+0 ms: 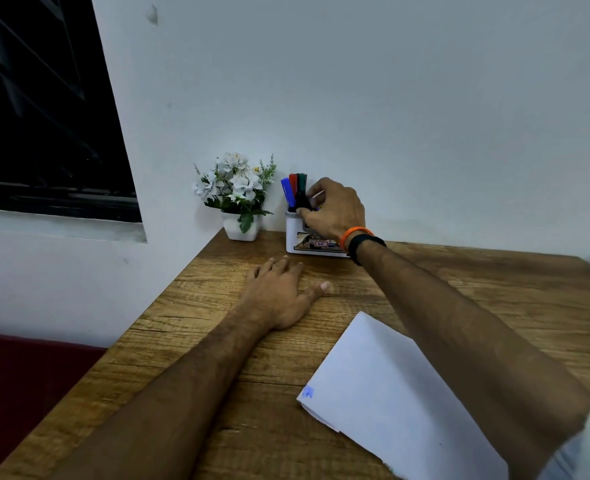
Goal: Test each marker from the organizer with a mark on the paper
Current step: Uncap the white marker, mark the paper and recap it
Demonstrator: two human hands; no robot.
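— Right hand [335, 211], status?
— Reached to the white organizer [295, 237] at the back of the wooden table [217, 341]. Fingers curled, pinching a black marker [302, 199] at the organizer's mouth.
— Other markers?
— Blue marker [287, 190], red marker [293, 183] and green marker [301, 180] stand upright in the organizer, just left of the fingers.
— Left hand [279, 292]?
— Flat on the table, fingers spread, holding nothing; in front of the organizer, apart from it.
— Paper [390, 393]?
— Nearer the person, partly under the right forearm. Small blue mark [308, 392] at its left corner.
— Anything beside?
— Flower pot [241, 226] left of the organizer.
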